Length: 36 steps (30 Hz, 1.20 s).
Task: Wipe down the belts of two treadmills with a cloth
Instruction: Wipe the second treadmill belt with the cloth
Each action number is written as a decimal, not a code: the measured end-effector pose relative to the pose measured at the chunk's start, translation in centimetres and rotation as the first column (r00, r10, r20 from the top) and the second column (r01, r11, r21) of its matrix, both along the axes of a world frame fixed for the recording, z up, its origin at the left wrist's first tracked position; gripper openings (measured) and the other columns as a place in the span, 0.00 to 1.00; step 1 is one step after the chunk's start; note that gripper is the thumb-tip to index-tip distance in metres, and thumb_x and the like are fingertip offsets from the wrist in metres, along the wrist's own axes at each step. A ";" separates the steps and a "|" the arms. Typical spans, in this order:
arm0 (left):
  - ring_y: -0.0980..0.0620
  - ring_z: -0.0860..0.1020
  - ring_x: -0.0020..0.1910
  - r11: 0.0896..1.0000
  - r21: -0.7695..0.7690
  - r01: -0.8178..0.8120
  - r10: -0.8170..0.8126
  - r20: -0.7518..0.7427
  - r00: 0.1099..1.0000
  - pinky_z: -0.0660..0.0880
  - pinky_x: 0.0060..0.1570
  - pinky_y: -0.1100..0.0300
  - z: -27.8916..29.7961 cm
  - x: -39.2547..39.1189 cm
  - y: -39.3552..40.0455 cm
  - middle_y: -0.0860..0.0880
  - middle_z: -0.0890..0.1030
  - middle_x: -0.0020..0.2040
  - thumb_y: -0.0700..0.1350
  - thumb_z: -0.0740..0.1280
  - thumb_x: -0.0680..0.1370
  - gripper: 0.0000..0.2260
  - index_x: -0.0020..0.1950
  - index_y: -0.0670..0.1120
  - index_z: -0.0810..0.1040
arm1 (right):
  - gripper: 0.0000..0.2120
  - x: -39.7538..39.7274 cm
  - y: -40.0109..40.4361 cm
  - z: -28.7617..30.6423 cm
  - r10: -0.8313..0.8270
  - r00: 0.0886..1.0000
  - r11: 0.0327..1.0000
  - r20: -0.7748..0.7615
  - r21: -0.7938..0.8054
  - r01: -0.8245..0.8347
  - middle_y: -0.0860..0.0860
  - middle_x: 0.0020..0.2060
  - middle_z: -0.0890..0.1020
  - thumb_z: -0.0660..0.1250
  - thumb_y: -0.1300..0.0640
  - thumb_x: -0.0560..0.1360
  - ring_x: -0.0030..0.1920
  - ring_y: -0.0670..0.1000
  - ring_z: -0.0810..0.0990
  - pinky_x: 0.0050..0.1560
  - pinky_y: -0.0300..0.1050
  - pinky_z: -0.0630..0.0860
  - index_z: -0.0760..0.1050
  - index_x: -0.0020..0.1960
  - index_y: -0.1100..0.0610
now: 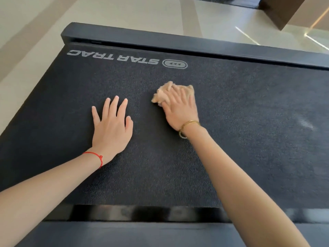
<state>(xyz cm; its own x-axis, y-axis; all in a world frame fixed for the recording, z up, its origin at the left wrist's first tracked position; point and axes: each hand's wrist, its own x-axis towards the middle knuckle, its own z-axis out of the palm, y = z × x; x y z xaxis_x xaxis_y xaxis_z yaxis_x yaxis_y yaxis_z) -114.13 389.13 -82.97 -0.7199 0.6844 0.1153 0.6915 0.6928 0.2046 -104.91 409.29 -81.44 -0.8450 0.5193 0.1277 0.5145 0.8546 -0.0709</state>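
Note:
A black textured treadmill belt with a grey STAR TRAC logo fills most of the view. My left hand lies flat on the belt, fingers spread and straight, a red thread round its wrist. To its right, my right hand presses a crumpled tan cloth against the belt with straight fingers; a gold bangle sits on that wrist. Much of the cloth is hidden under the hand.
A dark side rail borders the belt's far edge, and a glossy black rail runs along the near edge. Beyond lies a pale tiled floor. A brown block-like object stands at the top right.

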 end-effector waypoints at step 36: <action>0.46 0.52 0.80 0.999 -0.048 -0.019 0.017 -0.025 1.000 0.51 0.75 0.34 0.2 0.0 0.4 0.46 0.57 0.81 0.54 0.43 0.80 0.29 0.81 0.49 0.55 | 0.27 -9.9 13.2 -0.1 -0.112 0.993 0.992 0.023 -0.051 0.113 0.54 0.77 0.59 0.47 0.44 0.82 0.77 0.58 0.54 0.75 0.62 0.41 0.54 0.78 0.53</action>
<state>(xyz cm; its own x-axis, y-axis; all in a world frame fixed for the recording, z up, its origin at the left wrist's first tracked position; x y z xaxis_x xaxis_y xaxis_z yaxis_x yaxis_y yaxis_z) -114.17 389.51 -82.82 -0.7295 0.6766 0.1003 0.6833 0.7139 0.1532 -114.82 422.52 -81.53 -0.7832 0.6164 0.0818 0.6086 0.7869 -0.1024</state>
